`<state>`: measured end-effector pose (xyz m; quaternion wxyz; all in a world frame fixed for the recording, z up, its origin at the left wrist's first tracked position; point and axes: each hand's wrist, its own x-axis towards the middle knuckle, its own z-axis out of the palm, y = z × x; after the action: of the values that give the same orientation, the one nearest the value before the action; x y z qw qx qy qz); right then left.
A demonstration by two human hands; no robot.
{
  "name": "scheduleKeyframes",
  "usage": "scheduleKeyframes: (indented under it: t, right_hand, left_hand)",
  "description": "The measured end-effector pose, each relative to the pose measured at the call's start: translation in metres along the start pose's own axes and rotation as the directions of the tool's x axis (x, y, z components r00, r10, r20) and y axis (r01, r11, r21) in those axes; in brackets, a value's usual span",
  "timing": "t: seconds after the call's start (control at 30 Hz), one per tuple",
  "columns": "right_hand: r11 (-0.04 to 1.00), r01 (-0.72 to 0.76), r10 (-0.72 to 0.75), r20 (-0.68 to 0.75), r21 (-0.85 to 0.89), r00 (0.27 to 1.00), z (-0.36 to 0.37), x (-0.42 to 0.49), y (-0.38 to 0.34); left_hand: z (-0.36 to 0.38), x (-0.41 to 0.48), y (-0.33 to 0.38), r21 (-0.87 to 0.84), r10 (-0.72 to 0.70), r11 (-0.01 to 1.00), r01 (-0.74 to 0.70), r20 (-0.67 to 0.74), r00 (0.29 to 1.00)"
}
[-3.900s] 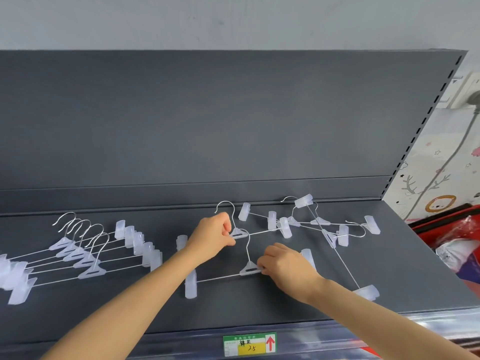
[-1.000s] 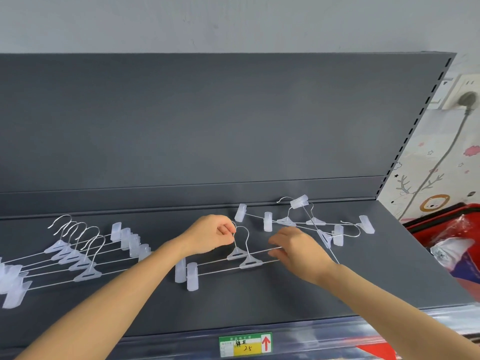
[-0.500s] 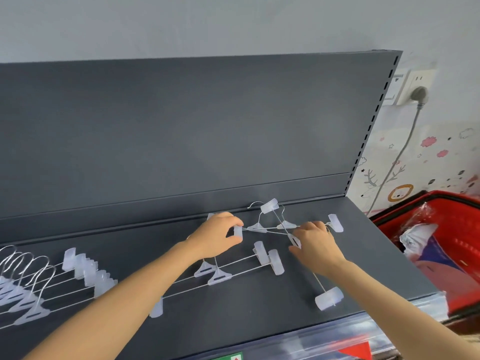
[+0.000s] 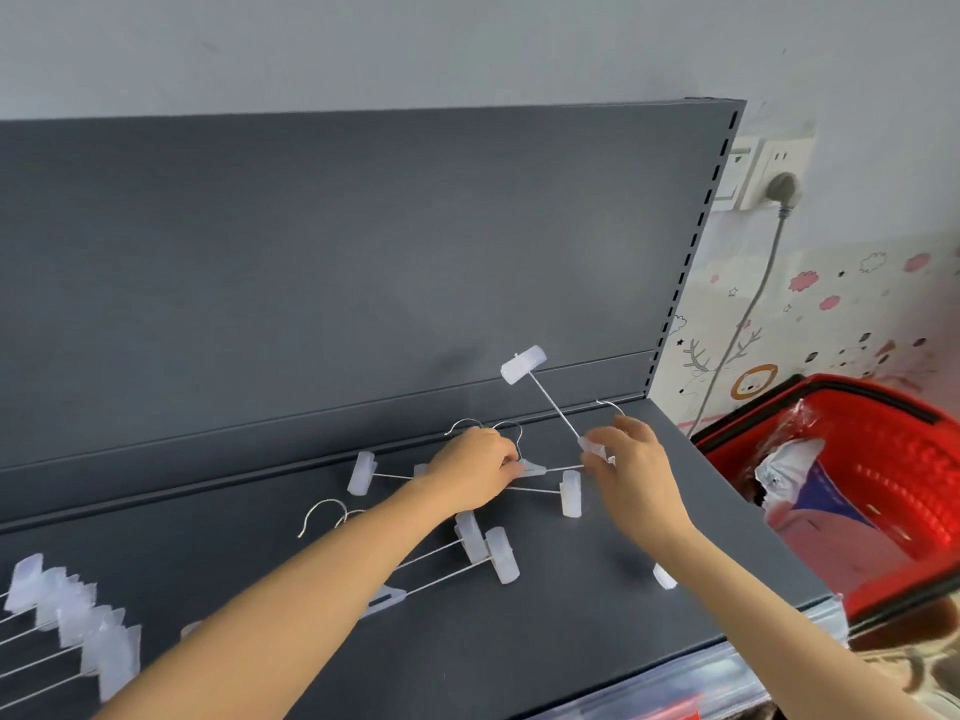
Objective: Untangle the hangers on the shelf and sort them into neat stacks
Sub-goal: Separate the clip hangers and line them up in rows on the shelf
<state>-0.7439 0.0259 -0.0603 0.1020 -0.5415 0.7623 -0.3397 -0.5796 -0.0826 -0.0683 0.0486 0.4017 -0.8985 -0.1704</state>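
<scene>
On the dark grey shelf [image 4: 571, 631], white clip hangers with wire hooks lie in groups. My left hand [image 4: 475, 472] presses down on two overlapping hangers [image 4: 535, 467] near the back, fingers closed at their centre pieces. My right hand [image 4: 628, 462] grips a tilted hanger [image 4: 545, 394] at its middle, one clip end raised in the air against the back panel. A pair of hangers [image 4: 483, 556] lies side by side under my left forearm. A neat stack of hangers [image 4: 78, 626] sits at the far left, partly cut off.
The shelf's upright back panel [image 4: 363, 262] rises behind the hangers. A red shopping basket [image 4: 883, 475] with bagged goods stands to the right of the shelf. A wall socket with a plugged cable [image 4: 779, 194] is on the right wall.
The view has swung right. My right hand has lifted one hanger so its clip end points upward. My left hand has moved onto the two hangers at the back.
</scene>
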Motion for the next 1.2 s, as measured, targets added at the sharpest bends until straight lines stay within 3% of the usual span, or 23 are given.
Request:
scheduleKeyframes:
  t: [0.13,0.3,0.43,0.63,0.73,0.83,0.9,1.0,1.1,1.2]
  right_hand:
    - [0.996,-0.012,0.010,0.024,0.087,1.000,-0.013,-0.002,0.005]
    - [0.992,0.010,-0.005,-0.042,0.127,0.999,-0.021,-0.009,0.014]
    - [0.981,0.035,-0.006,-0.152,0.190,0.988,-0.030,-0.014,0.014]
    - [0.958,0.072,0.020,-0.315,0.277,0.949,-0.038,-0.015,0.004]
    - [0.940,0.085,0.034,-0.340,0.330,0.940,-0.040,-0.015,-0.004]
    - [0.933,0.082,0.021,-0.279,0.350,0.960,-0.037,-0.016,-0.009]
    - [0.937,0.069,0.013,-0.230,0.342,0.973,-0.032,-0.016,-0.011]
    - [0.947,0.065,-0.006,-0.186,0.314,0.983,-0.025,-0.019,-0.015]
    - [0.943,0.045,-0.002,-0.130,0.329,0.992,-0.022,-0.021,-0.021]
    - [0.947,0.036,0.001,-0.115,0.318,0.993,-0.020,-0.021,-0.023]
  left_hand:
    - [0.008,0.019,0.023,0.019,-0.127,0.992,0.126,0.045,0.991]
    - [0.014,0.032,0.023,-0.207,-0.189,0.959,0.194,0.043,0.981]
    - [0.012,0.026,0.022,-0.297,-0.120,0.952,0.072,-0.149,0.982]
    - [0.007,0.014,0.024,-0.411,-0.102,0.910,-0.060,-0.361,0.927]
    - [-0.003,0.009,0.026,-0.589,-0.251,0.804,-0.087,-0.468,0.848]
    - [-0.019,0.003,0.022,-0.781,-0.472,0.614,-0.111,-0.477,0.742]
    - [-0.028,0.000,0.013,-0.818,-0.544,0.564,-0.107,-0.467,0.698]
    - [-0.038,-0.008,0.007,-0.847,-0.576,0.513,-0.138,-0.459,0.676]
    - [-0.046,-0.016,0.005,-0.899,-0.599,0.385,-0.210,-0.417,0.684]
    - [-0.048,-0.024,-0.002,-0.900,-0.617,0.389,-0.196,-0.412,0.670]
